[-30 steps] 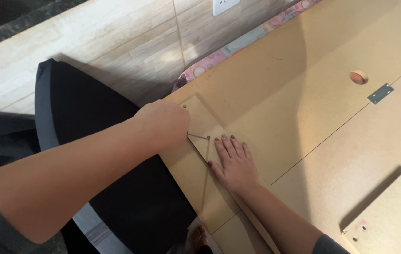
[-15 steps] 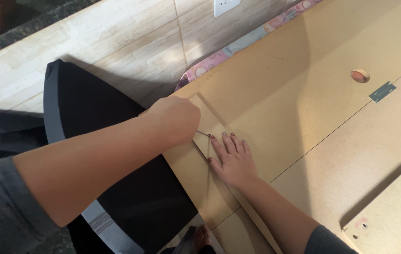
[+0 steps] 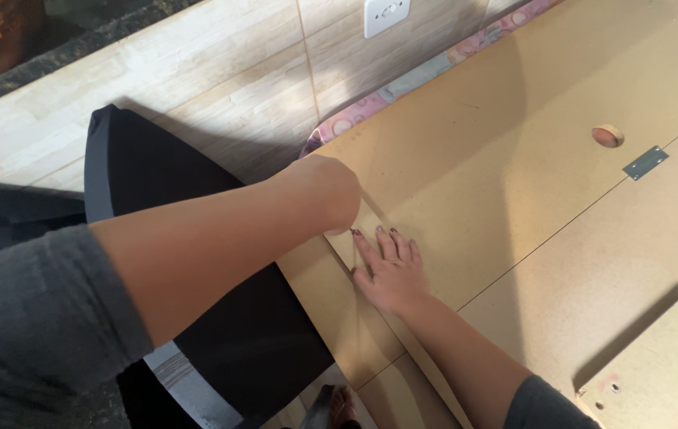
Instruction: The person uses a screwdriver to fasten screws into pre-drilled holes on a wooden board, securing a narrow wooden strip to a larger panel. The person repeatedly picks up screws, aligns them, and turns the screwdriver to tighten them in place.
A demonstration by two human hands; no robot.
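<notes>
Pressing flat on the brown fibreboard panel [image 3: 514, 167], the right hand [image 3: 393, 270] is seen palm down with its fingers [image 3: 391, 242] spread slightly and laid straight, pointing away from the person toward the panel's near left corner. The left hand [image 3: 323, 191] is closed into a fist just beyond those fingertips, at the panel's left edge; what, if anything, is pinched inside it cannot be told, since the knuckles hide the fingers from this view. A narrow wooden strip [image 3: 414, 365] is laid along the panel's edge, its long axis running diagonally from the lower middle of the view up toward the fist, and it passes just under or beside the heel of the right hand. The left fist is therefore the nearer hand to the strip's far end, while the right hand is set on the board beside its middle stretch. Farther right on the panel, a round hole [image 3: 608, 136] and a small metal hinge plate [image 3: 645, 162] are seen, well apart from both hands. A black chair back [image 3: 156, 167] stands against the tiled wall [image 3: 196, 71], beneath the left forearm.
</notes>
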